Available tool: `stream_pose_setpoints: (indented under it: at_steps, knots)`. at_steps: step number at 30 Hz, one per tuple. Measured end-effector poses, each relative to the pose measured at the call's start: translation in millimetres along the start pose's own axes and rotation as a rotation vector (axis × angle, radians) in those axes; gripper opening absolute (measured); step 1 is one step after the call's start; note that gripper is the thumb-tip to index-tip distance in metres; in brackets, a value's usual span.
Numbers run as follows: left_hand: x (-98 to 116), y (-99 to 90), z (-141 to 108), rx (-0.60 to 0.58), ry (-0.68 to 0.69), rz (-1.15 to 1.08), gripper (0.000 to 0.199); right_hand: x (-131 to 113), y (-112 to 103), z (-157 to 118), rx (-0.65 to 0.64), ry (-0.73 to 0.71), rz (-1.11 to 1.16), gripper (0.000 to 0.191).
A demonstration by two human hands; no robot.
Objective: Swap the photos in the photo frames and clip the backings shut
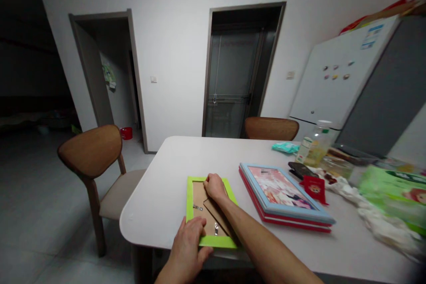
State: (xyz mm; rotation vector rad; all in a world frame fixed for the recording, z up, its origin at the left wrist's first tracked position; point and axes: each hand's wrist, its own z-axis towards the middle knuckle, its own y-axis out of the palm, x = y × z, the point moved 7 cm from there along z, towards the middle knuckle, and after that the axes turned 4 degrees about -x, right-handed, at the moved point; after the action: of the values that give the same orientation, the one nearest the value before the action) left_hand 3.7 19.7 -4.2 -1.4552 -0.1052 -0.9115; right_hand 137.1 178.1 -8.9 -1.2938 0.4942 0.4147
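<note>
White stretches the desk (156, 199) before us; to the right we see a stack of framed pictures (282, 188), light blue over red. Beside it lies the lime-green frame (190, 197), face down near our edge, brown backing board (199, 191) showing. Our left hand (189, 242) rests its half-open grip on the frame's near left corner; our right hand (215, 186) curls its grip at the far side, holding what, we cannot tell. Two metal fittings (216, 229) dot the board.
</note>
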Motion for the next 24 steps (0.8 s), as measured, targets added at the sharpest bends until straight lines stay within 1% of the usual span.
stream_pose_setpoints:
  at_steps: [2, 4, 5, 7, 10, 12, 14, 16, 17, 19, 20, 21, 22, 23, 24]
  knots:
    - [1, -1.1, 0, -0.006, -0.001, 0.03, 0.049, 2, -10, -2, 0.017, -0.003, 0.065, 0.023]
    - [4, 1.8, 2, -0.021, 0.001, 0.085, 0.043, 6, -23, -9, 0.025, -0.029, 0.131, 0.026]
    - [5, 5.1, 3, -0.035, 0.005, 0.118, 0.041, 9, -30, -14, 0.027, -0.047, 0.16, 0.027]
    - [9, 13.8, 7, -0.069, 0.005, 0.167, 0.044, 16, -44, -29, 0.025, -0.081, 0.208, 0.025]
    - [12, 21.7, 9, -0.089, 0.012, 0.167, 0.049, 27, -64, -55, 0.029, -0.108, 0.286, 0.026]
    - [15, 16.9, 8, -0.048, 0.034, 0.136, 0.042, 37, -76, -72, 0.07, -0.075, 0.456, 0.027]
    - [20, 4.3, 7, 0.031, 0.06, 0.068, 0.031, 47, -80, -89, 0.131, 0.021, 0.715, 0.027]
    - [27, -10.8, 6, 0.129, 0.071, -0.051, 0.019, 48, -71, -106, 0.13, 0.127, 0.984, 0.027]
    - [30, -17.0, 7, 0.175, 0.067, -0.125, 0.014, 43, -60, -114, 0.082, 0.158, 1.113, 0.026]
    - [40, -22.9, 9, 0.245, 0.052, -0.281, 0.006, 18, -34, -129, -0.121, 0.166, 1.347, 0.028]
    - [45, -22.5, 10, 0.267, 0.048, -0.353, 0.004, 5, -22, -136, -0.22, 0.173, 1.457, 0.029]
    - [51, -20.2, 12, 0.279, 0.048, -0.418, 0.004, -7, -14, -141, -0.27, 0.186, 1.58, 0.029]
    - [57, -17.0, 13, 0.284, 0.055, -0.476, 0.006, -17, -5, -146, -0.349, 0.232, 1.698, 0.026]
    - [64, -13.8, 16, 0.284, 0.065, -0.529, 0.007, -24, -2, -149, -0.374, 0.265, 1.782, 0.024]
    - [71, -11.3, 19, 0.278, 0.075, -0.583, 0.007, -27, -3, -149, -0.357, 0.278, 1.841, 0.022]
